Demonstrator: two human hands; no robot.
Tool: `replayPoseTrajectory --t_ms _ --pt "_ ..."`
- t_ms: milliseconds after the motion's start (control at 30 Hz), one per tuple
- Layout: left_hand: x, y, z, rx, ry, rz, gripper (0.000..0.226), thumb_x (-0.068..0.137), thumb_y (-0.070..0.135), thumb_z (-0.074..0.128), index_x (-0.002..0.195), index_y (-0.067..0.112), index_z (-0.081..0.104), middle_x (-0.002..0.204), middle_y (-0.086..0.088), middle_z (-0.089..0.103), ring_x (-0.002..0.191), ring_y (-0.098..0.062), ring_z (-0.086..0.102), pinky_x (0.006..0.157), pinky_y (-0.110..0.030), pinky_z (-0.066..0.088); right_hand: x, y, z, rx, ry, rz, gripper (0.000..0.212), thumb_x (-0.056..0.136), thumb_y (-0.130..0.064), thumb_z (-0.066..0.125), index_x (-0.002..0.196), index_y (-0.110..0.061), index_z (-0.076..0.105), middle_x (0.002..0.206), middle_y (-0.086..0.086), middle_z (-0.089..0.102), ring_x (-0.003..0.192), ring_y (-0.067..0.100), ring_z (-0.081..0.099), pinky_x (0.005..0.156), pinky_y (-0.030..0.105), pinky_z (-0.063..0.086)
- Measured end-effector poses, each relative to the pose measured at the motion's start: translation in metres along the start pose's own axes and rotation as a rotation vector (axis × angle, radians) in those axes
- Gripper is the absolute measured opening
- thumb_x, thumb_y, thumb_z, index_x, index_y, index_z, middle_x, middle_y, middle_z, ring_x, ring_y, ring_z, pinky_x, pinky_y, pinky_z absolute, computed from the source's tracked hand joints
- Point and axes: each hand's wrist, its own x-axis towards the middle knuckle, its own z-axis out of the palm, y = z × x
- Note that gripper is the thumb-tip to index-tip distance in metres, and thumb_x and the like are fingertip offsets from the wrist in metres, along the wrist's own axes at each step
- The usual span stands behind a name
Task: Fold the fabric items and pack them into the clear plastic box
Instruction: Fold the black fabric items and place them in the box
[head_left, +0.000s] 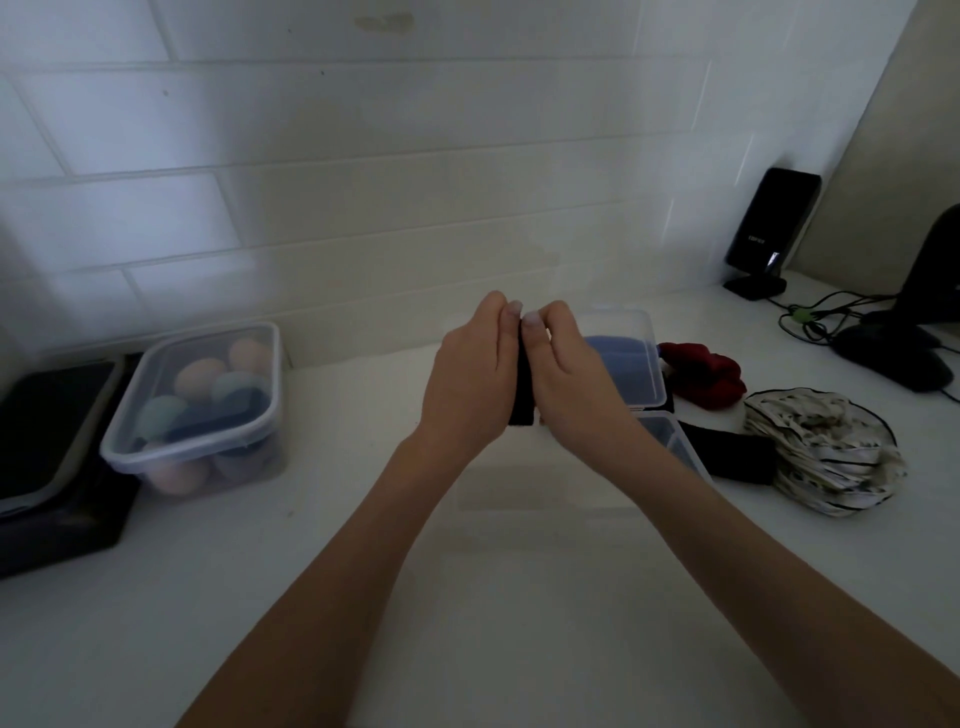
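A clear plastic box sits on the white bench just beyond the hands, with blue fabric lying inside it. In front of the box, the left hand and right hand are pressed together, clamped on a small folded black fabric piece held upright between them above the bench. Just right of the box lie a red fabric item, a black fabric strip and a crumpled white patterned cloth. Well left of the box stands a lidded clear container filled with egg-shaped sponges in peach and blue.
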Motion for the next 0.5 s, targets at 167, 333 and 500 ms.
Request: replayPoseTrajectory --t_ms 167,333,500 --pt "-0.0003 0.0024 0.0022 -0.061 0.008 -0.011 0.037 0.101 0.023 0.031 0.064 0.026 0.031 0.054 0.008 0.040 0.049 -0.005 0.040 0.048 -0.019 0.031 -0.0056 -0.0032 0.0061 -0.053 0.072 -0.021 0.028 0.101 -0.034 0.028 0.091 -0.009 0.037 0.063 0.006 0.051 0.053 0.020 0.049 0.045 0.042 0.045" --pt "-0.0003 0.0017 0.0046 -0.114 0.003 -0.016 0.040 0.101 0.018 0.031 0.062 0.027 0.033 0.054 0.010 0.039 0.048 0.000 0.042 0.049 -0.014 0.031 -0.0057 -0.0060 0.0072 -0.114 0.103 -0.016 0.028 0.101 -0.030 0.028 0.092 -0.005 0.037 0.058 0.004 0.045 0.051 0.015 0.040 0.048 0.037 0.037" --pt "0.0007 -0.0019 0.0050 -0.164 0.001 -0.038 0.039 0.100 0.017 0.032 0.062 0.025 0.034 0.055 0.009 0.038 0.048 -0.002 0.038 0.049 -0.016 0.030 -0.0045 -0.0080 0.0033 -0.122 0.057 0.005 0.024 0.101 -0.028 0.031 0.093 -0.007 0.038 0.064 0.007 0.044 0.054 0.015 0.038 0.047 0.034 0.032"
